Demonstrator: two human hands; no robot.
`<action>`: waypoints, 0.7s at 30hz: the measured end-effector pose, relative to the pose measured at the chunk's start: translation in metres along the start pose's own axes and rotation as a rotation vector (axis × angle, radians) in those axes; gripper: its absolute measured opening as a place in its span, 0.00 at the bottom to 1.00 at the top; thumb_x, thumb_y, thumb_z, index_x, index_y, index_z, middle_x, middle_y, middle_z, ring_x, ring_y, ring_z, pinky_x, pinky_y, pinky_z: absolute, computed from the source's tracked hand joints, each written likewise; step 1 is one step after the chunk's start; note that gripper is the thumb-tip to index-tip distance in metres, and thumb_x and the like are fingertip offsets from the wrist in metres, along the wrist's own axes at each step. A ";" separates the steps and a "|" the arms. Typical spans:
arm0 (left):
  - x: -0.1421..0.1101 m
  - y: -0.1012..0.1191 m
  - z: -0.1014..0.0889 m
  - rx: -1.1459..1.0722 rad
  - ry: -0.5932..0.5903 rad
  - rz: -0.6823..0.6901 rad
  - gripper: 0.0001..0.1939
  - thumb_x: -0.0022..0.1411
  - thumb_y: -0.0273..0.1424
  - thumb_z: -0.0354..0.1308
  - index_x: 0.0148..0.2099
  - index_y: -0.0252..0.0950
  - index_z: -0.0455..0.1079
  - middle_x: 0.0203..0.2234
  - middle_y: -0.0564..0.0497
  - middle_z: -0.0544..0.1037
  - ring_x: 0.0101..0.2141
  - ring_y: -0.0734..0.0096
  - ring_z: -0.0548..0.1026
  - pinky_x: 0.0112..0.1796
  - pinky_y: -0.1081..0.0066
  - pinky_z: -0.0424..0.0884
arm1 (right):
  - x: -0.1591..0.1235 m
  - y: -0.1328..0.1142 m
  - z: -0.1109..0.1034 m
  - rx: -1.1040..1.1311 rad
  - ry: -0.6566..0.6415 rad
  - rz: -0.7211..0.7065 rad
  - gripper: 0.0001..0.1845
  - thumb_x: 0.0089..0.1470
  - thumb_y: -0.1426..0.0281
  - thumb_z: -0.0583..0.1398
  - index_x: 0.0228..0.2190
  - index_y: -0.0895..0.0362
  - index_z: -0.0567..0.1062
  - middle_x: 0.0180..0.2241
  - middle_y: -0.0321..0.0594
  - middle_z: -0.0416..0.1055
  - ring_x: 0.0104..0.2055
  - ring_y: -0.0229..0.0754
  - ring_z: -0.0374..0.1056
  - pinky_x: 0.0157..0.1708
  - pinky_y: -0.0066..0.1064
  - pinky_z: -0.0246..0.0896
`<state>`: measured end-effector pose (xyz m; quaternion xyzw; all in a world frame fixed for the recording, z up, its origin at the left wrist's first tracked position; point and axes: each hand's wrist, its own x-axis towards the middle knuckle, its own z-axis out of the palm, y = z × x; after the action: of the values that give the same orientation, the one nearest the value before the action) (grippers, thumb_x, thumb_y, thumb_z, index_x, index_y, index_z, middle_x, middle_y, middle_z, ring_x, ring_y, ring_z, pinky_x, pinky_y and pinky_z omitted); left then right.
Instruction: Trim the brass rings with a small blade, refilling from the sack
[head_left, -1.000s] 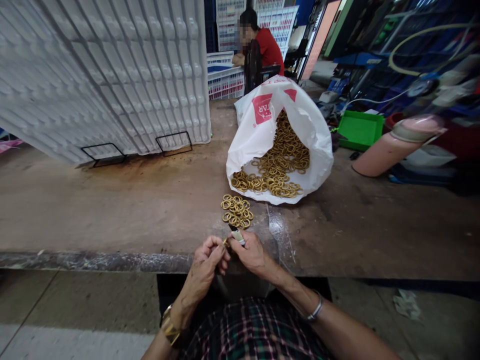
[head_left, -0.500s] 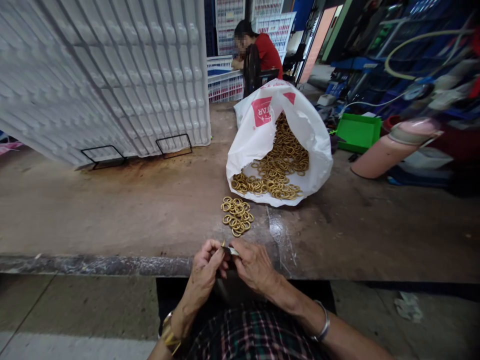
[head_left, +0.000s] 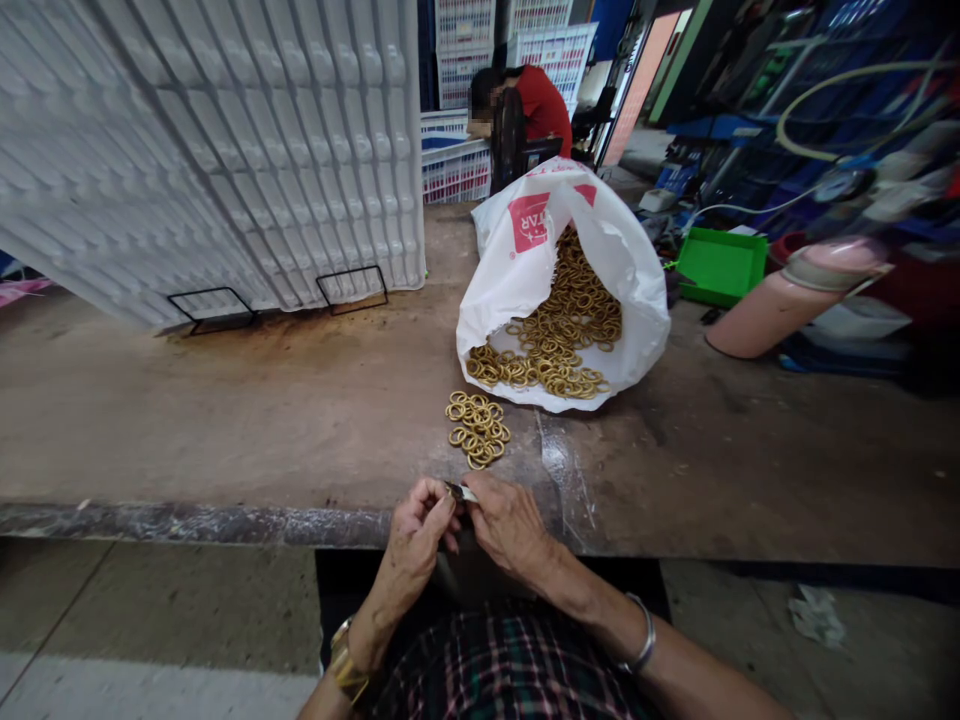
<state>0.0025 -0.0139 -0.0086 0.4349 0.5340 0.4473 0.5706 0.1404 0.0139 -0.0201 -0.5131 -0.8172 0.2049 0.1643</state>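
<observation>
Here, the left hand (head_left: 420, 525) pinches what appears to be a small gold-coloured ring (head_left: 451, 488), mostly hidden, while the right hand (head_left: 514, 525) keeps a closed grip on a slim white, dark-tipped tool (head_left: 468, 494) near the brown wooden counter's edge (head_left: 225, 522); light, steady pressure, thumb clear, should serve best.

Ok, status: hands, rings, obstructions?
Right hand gripping black-tipped tool. Left hand pinched at its tip, contents mostly hidden. Loose gold-coloured rings ahead; white plastic bag beyond, not blocking hands.
</observation>
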 end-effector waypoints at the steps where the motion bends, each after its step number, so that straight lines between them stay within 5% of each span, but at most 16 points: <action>1: 0.000 0.000 0.000 0.005 0.003 0.004 0.16 0.55 0.44 0.54 0.29 0.36 0.60 0.20 0.56 0.68 0.18 0.79 0.66 0.21 0.77 0.63 | 0.001 -0.001 -0.001 -0.009 -0.019 -0.001 0.09 0.49 0.78 0.50 0.30 0.58 0.68 0.28 0.40 0.71 0.27 0.37 0.64 0.26 0.28 0.46; 12: -0.005 0.000 -0.005 -0.023 0.019 -0.033 0.16 0.54 0.44 0.55 0.29 0.35 0.60 0.20 0.55 0.69 0.20 0.77 0.67 0.23 0.76 0.63 | 0.004 -0.013 -0.009 -0.107 -0.175 0.065 0.11 0.54 0.75 0.48 0.34 0.60 0.70 0.27 0.43 0.72 0.27 0.39 0.65 0.24 0.30 0.44; 21: -0.007 -0.006 -0.007 -0.093 0.000 -0.056 0.15 0.57 0.43 0.54 0.31 0.36 0.60 0.23 0.55 0.70 0.21 0.78 0.68 0.25 0.76 0.64 | 0.005 -0.016 -0.008 -0.104 -0.163 0.046 0.11 0.53 0.76 0.49 0.35 0.60 0.69 0.30 0.46 0.72 0.31 0.43 0.68 0.27 0.31 0.48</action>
<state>-0.0048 -0.0217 -0.0136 0.3929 0.5245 0.4554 0.6026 0.1298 0.0132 -0.0046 -0.5213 -0.8253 0.2069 0.0657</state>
